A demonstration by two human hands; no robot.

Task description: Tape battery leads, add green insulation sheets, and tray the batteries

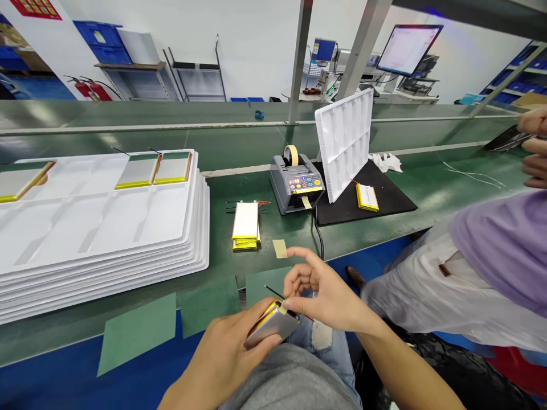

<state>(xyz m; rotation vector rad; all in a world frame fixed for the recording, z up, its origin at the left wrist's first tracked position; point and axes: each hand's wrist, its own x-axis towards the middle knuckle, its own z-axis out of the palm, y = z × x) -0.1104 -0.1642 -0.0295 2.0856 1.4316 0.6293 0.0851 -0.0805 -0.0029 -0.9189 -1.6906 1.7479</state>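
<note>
My left hand (222,356) grips a silver pouch battery cell (273,324) with yellow-taped edges above my lap. My right hand (320,287) pinches the cell's end, where thin black wires (274,292) stick out. Ahead on the green bench, a small stack of yellow-edged cells (245,225) lies with its wires spread. A square of tan tape (280,248) sits just beyond my right fingers. Several green sheets (209,306) line the bench edge near my hands.
At left, a stack of white trays (106,250) holds several cells. A tape dispenser (294,182) stands beside a black mat (367,199) with an upright white tray (344,142). At right, a co-worker's hands (534,148) and purple sleeve (499,250) intrude.
</note>
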